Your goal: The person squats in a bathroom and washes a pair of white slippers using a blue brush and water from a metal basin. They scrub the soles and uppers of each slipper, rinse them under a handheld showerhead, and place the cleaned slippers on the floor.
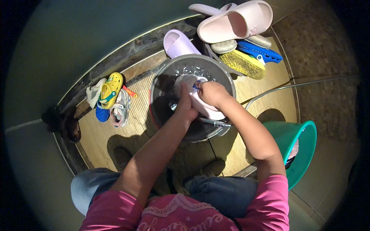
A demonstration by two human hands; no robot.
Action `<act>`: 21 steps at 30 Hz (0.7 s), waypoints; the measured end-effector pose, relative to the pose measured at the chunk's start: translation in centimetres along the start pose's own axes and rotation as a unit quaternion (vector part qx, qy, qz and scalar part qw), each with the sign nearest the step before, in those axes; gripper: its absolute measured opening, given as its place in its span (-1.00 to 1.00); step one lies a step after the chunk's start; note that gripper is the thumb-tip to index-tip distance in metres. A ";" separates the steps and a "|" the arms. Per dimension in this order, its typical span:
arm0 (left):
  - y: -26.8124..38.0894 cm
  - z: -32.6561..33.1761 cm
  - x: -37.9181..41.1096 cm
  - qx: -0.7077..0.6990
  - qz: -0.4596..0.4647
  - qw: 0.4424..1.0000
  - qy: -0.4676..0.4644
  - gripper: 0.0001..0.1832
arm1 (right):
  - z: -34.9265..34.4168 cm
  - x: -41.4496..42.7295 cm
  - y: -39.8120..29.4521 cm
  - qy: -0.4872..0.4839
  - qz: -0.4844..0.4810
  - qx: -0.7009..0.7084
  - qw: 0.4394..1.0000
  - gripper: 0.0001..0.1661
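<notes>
A pale pink slide slipper [210, 112] is held tilted over a round dark bucket [162, 118] with water in it. My left hand [186, 105] grips the slipper along its left side. Inside the slipper's opening, my right hand [213, 93] has its fingers closed on a small blue and white object [197, 85], perhaps a brush; most of it is covered by the fingers. A metal hose end [221, 124] rests across the bucket's near right rim, just below the slipper.
Behind the bucket lie a lilac slide [180, 44], a large pink slide [228, 27], a yellow clog [244, 65] and a blue clog [261, 52]. More children's shoes [111, 91] sit left. A green tub [279, 132] holding cloth tips at right, near a thin hose [271, 91].
</notes>
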State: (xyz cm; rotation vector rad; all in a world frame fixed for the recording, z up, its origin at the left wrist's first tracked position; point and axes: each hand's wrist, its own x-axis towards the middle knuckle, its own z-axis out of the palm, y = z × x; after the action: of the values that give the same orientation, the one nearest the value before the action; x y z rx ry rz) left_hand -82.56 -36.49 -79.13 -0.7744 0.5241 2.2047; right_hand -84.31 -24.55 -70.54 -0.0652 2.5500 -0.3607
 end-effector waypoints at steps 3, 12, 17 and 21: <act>-0.1 0.4 -0.4 -0.021 0.000 1.000 0.019 -0.08 | 1.1 -0.3 -0.1 0.005 -0.003 0.039 0.999 -0.61; -0.2 1.0 -1.1 -0.024 0.074 0.997 -0.006 -0.06 | -6.8 -11.9 -0.5 -0.080 -0.007 0.030 0.996 -0.63; -0.7 1.1 -0.6 -0.027 0.041 0.998 0.049 -0.08 | -5.1 -9.1 0.2 -0.096 0.017 0.011 0.995 -0.59; -0.2 1.3 -0.9 -0.019 0.008 0.999 0.040 -0.09 | -1.3 -4.9 0.1 -0.025 0.012 0.013 1.000 -0.66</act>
State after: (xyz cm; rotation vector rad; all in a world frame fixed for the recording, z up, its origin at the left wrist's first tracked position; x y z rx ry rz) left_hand -82.36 -36.09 -77.58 -0.8841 0.5293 2.2117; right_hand -80.90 -23.57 -66.96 -0.0323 2.4943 -0.3774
